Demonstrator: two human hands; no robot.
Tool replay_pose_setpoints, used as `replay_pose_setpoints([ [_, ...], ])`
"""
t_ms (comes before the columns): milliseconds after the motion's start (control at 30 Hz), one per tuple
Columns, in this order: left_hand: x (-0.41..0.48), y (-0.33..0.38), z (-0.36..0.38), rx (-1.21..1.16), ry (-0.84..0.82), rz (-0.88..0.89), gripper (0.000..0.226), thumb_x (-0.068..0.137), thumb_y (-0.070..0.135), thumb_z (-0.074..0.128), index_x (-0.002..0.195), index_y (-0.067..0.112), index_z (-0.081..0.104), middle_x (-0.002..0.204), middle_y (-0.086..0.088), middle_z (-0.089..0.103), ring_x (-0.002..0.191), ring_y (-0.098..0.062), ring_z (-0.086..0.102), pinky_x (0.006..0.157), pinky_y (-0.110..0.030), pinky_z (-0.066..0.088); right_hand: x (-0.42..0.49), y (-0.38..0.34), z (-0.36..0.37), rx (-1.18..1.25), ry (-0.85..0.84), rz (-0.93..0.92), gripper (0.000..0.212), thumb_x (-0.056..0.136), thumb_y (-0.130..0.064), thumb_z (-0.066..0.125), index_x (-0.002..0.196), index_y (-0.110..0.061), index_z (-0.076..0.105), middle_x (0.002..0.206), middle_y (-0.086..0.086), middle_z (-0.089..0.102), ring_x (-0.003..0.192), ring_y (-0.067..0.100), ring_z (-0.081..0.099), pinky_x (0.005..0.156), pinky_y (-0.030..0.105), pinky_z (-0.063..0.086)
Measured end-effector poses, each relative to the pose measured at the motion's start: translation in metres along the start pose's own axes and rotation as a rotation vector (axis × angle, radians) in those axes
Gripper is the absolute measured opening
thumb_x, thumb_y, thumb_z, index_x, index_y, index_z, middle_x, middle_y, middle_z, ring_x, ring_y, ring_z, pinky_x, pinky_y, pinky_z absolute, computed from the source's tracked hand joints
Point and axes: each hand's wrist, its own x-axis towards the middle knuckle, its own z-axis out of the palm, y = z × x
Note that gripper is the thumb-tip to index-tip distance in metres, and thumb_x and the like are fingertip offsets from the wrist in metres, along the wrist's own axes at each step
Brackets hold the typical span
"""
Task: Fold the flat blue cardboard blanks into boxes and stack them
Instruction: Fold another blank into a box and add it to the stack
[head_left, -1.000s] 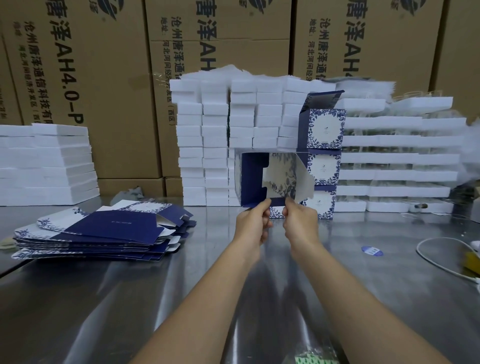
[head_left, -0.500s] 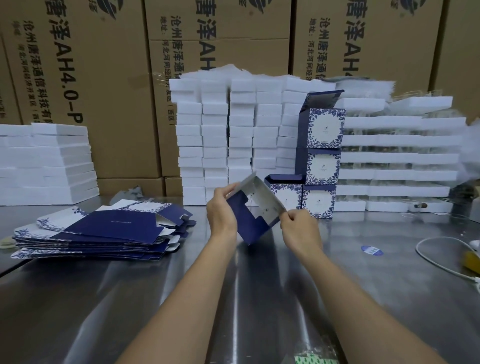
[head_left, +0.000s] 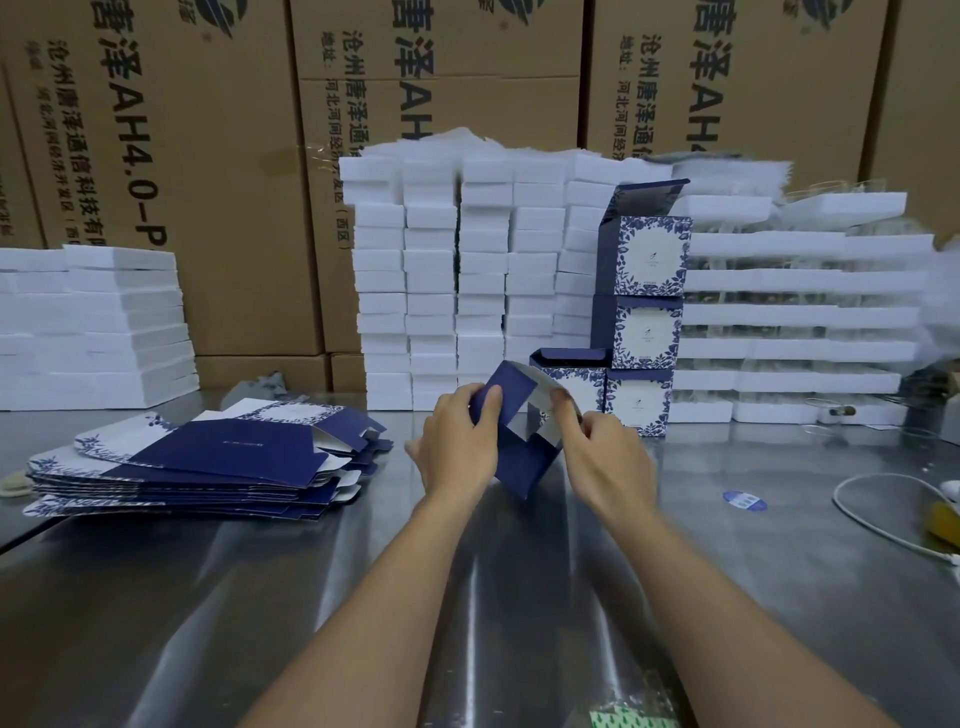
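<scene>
Gripping a half-folded navy box (head_left: 524, 467), tilted corner-down, grey inside showing: left hand (head_left: 457, 447) pinches its 9 o'clock side, right hand (head_left: 610, 462) its 3.

The worktop (head_left: 260, 597) is shiny smooth metal; the half-folded box (head_left: 522, 462) is matt blue cardboard; the cartons (head_left: 218, 182) are plain brown cardboard.

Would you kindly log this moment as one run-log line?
left hand: holds half-folded box | right hand: pinches its flap | finished boxes: stacked behind | flat blanks: piled left
</scene>
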Motion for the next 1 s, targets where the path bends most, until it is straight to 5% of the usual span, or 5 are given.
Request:
replay_pose_setpoints([
  [300,0.006,-0.011,-0.007,-0.104,0.153,-0.148,0.025,0.105,0.042,0.060,0.095,0.021,0.068,0.093,0.006,0.068,0.096,-0.028,0.067,0.076,-0.036,0.045,0.000,-0.007,0.007,0.235,0.025,-0.179,0.044,0.089,-0.075,0.049,0.098,-0.034,0.061,0.088,-0.013,0.065,0.081,0.012,0.061,0.076,0.039,0.050],
  [467,0.012,-0.018,-0.005,-0.415,0.217,-0.455,0.025,0.102,0.033,0.066,0.093,0.010,0.071,0.097,-0.007,0.077,0.093,-0.031,0.069,0.090,-0.044,0.057,-0.005,-0.012,0.014,0.241,-0.013,-0.336,0.069,0.087,-0.068,0.059,0.147,-0.036,0.051,0.126,-0.023,0.053,0.112,0.004,0.058,0.096,0.031,0.047],
  [567,0.014,-0.013,-0.006,-0.836,0.258,-0.629,0.025,0.103,0.022,0.067,0.086,0.003,0.065,0.095,-0.015,0.076,0.083,-0.030,0.074,0.075,-0.042,0.066,-0.007,-0.013,0.017,0.289,-0.012,-0.249,0.090,0.080,-0.075,0.062,0.155,-0.031,0.042,0.137,-0.017,0.049,0.119,0.006,0.055,0.100,0.031,0.046],
  [733,0.005,0.009,-0.014,-1.208,0.122,-0.765,0.012,0.102,0.012,0.069,0.101,0.001,0.065,0.094,-0.013,0.075,0.072,-0.019,0.075,0.064,-0.027,0.065,-0.009,-0.017,0.019,0.421,-0.282,0.010,0.067,0.083,-0.079,0.065,0.106,-0.017,0.076,0.090,0.001,0.074,0.081,0.005,0.069,0.075,0.039,0.062],
  [1000,-0.007,0.022,-0.001,-1.118,-0.080,-0.659,0.011,0.098,0.012,0.074,0.094,0.003,0.067,0.087,-0.007,0.071,0.070,-0.020,0.076,0.062,-0.023,0.063,-0.002,-0.022,0.006,0.769,-0.202,0.307,0.048,0.103,-0.047,0.061,0.075,-0.009,0.071,0.052,-0.005,0.061,0.043,0.008,0.056,0.047,0.022,0.040],
])
